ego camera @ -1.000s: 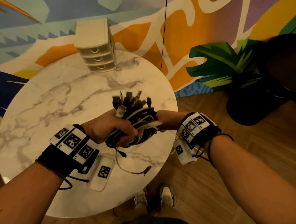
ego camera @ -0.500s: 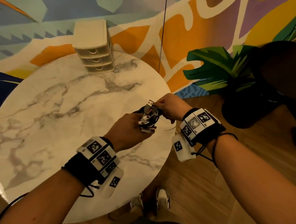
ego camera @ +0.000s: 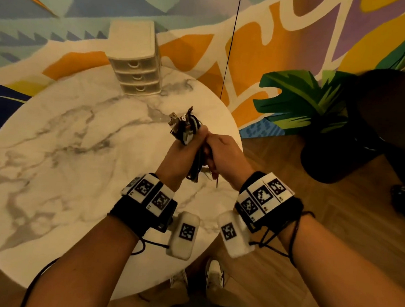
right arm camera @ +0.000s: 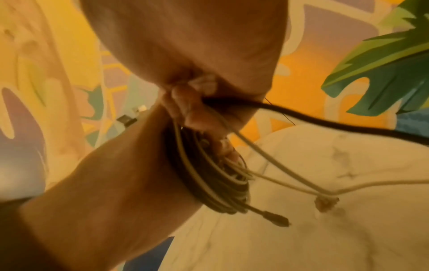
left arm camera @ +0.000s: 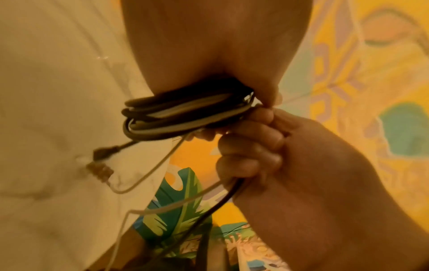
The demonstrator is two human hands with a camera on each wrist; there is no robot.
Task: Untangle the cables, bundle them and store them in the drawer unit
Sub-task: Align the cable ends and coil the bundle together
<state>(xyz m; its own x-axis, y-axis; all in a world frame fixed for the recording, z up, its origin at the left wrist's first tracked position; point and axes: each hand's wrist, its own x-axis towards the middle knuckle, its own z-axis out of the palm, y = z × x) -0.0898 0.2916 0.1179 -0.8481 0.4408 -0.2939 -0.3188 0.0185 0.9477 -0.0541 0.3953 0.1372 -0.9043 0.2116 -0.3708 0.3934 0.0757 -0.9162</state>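
Cables (ego camera: pixel 190 138) sit as one coiled bundle of black and pale strands between both hands, a little above centre in the head view, over the right part of the marble table (ego camera: pixel 60 148). The left hand (ego camera: pixel 179 156) curls its fingers round the coil, and the plugs stick out above the fist. The right hand (ego camera: pixel 223 152) touches the left one and closes its fingers (left arm camera: pixel 250 146) on a black strand and a thin pale strand which leave the bundle. In the left wrist view the loops (left arm camera: pixel 181 113) come out on the left of the palm, and two loose plugs hang below them. The drawer unit (ego camera: pixel 136 62) stands at the far edge of the table, upper centre-left, well apart from the hands, with all three drawers closed. A painted wall (ego camera: pixel 277 26) rises behind.
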